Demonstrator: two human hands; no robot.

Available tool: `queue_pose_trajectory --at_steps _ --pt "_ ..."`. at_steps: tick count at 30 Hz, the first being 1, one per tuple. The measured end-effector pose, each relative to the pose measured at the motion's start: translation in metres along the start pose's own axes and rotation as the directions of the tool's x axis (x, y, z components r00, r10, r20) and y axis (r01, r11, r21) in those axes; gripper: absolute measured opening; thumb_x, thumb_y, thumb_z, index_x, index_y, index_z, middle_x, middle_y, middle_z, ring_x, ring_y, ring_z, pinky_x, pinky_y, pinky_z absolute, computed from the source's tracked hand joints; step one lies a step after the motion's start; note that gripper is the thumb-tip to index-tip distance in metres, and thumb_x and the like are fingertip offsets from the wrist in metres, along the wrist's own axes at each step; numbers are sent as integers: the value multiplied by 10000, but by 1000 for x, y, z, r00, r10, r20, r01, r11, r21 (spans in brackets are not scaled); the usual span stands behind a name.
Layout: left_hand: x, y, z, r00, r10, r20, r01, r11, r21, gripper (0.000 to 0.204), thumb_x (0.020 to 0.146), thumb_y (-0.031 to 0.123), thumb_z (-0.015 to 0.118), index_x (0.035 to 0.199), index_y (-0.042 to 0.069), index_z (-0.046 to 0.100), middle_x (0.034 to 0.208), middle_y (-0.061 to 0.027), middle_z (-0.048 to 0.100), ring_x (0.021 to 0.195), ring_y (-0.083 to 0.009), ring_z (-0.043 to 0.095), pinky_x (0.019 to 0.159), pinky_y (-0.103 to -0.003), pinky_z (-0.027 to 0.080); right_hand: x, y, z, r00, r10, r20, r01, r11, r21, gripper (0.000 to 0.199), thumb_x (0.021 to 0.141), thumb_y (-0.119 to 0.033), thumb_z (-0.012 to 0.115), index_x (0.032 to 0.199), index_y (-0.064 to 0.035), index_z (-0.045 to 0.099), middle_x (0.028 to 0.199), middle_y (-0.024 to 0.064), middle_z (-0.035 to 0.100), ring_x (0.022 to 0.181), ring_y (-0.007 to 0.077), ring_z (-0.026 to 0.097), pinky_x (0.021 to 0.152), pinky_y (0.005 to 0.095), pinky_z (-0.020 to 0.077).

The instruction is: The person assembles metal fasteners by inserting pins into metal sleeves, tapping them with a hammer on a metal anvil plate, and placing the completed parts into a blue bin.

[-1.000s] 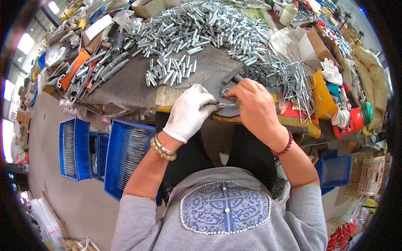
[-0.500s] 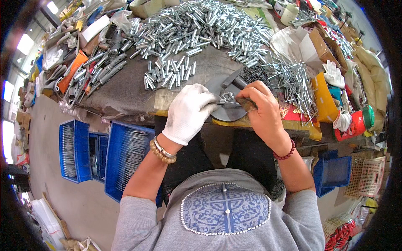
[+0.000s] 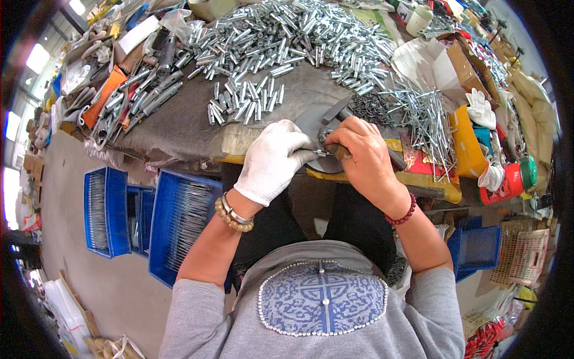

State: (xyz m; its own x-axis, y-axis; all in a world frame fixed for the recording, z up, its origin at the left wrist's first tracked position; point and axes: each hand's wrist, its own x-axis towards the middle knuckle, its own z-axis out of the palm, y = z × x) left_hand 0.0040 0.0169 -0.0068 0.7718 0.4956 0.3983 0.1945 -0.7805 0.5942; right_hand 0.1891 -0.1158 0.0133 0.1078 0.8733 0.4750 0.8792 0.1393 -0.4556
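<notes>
Metal parts, small and silvery, are sitting between our two hands at the near edge of the bench; we are finding them too small and too covered to tell their exact shape. We are noting the bench first, as the largest item: it is carrying a dark grey cover and is running across the upper half of the view. A wide heap of short silver tubes is lying across its far side, with a smaller loose group of tubes lying nearer us. A bundle of long thin nails is spreading to the right of the hands. Blue crates filled with thin metal rods are standing on the floor to our left, below the bench edge. A flat grey metal plate is lying under the work. Our left hand, wearing a white glove, is pinching the small parts with its fingertips. Our right hand, bare, is clenching around a brown-handled tool and is pressing close against the same parts. A red jar with a green lid is standing at the far right.
</notes>
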Motion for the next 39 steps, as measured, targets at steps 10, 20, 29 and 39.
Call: queue_pose_trajectory --at_steps 10,20,29,39 --pt "-5 5 -2 1000 -6 20 7 999 -39 151 819 131 852 928 57 778 948 -107 682 956 -326 677 867 -417 542 1 -4 -1 993 -116 37 119 990 -74 288 761 70 643 1011 -49 724 1049 113 632 1062 346 619 947 448 482" --pt "-6 1 3 999 27 -21 -28 998 -49 155 821 99 838 941 52 753 961 -107 674 949 -327 675 868 -412 543 4 -22 -7 971 -183 156 220 935 -277 127 801 -30 668 922 -67 655 1020 98 581 1021 304 600 944 420 492" --pt "-6 7 -2 999 -28 19 30 998 -57 139 832 117 844 930 43 779 963 -105 680 936 -307 682 855 -399 547 -5 1 -33 997 79 10 -73 950 -303 445 854 8 664 1286 -82 728 1079 120 684 1101 338 661 969 463 524" --pt "-6 6 0 1000 15 -5 -15 998 -64 153 826 85 859 937 32 769 941 -109 670 907 -297 686 818 -394 550 -33 1 -50 980 201 -4 -201 978 -60 637 825 74 665 1438 -99 667 1145 180 668 1046 408 682 904 482 565"
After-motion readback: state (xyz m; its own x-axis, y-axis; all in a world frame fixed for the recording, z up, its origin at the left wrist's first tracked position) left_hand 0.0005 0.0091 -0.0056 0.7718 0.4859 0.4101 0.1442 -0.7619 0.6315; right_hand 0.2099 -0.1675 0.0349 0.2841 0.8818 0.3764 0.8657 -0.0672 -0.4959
